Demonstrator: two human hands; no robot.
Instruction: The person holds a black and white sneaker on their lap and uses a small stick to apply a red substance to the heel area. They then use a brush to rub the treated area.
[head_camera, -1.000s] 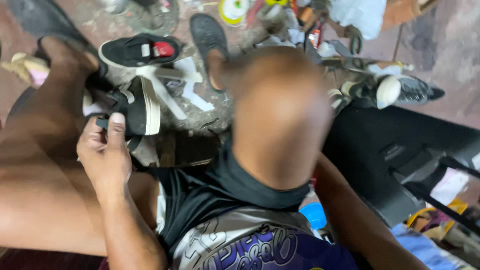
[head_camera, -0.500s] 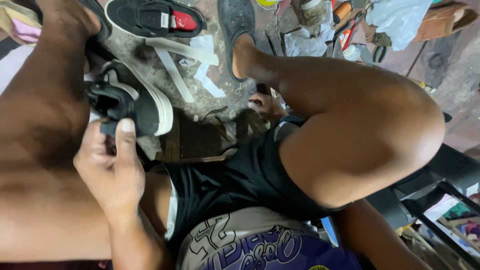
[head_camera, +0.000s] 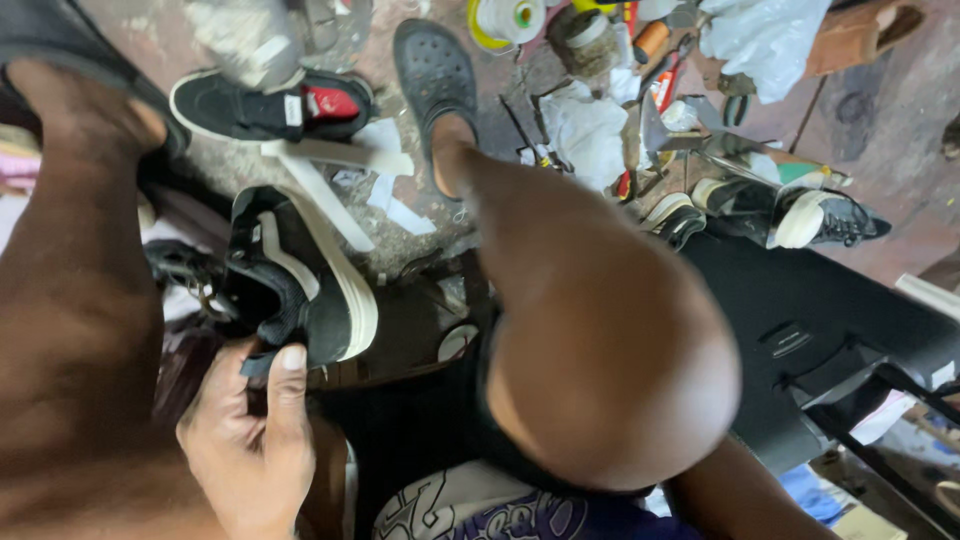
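Raised knee (head_camera: 600, 340) now hides right hand; left hand (head_camera: 250, 440) grips black sneaker (head_camera: 290, 280).

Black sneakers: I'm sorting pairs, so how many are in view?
3: one sneaker in the left hand at, one on the floor, one at right. Clutter may hide others.

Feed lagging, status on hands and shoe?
Left hand grips black sneaker at heel. Right hand out of view. Raised knee blocks centre.

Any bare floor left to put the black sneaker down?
Left hand grips the black sneaker. One bare patch of floor lies between it and the second black sneaker. Another lies far right. Tools and rags crowd the top centre.
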